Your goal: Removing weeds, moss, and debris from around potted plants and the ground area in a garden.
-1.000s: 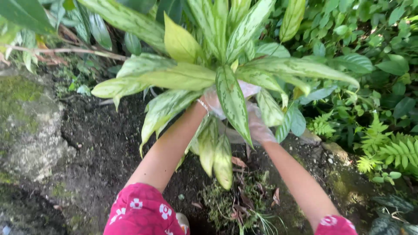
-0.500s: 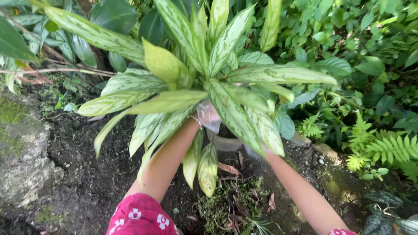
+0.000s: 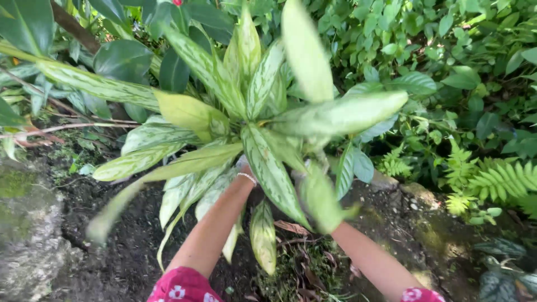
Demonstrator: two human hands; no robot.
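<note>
Where both forearms reach under the variegated plant (image 3: 251, 123), its leaves hide each hand, grip impossible to tell.

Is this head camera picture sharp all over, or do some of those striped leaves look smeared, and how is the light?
Head view: the nearest leaves of the striped plant are smeared by motion blur, especially the pale one at top centre; the ferns and dark soil are sharper. Light is soft and shaded, no glare. Both hands are hidden under the leaves.

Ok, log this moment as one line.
Both arms reach under variegated plant | hands hidden by leaves | bracelet on left wrist | dark soil below | ferns right
</note>
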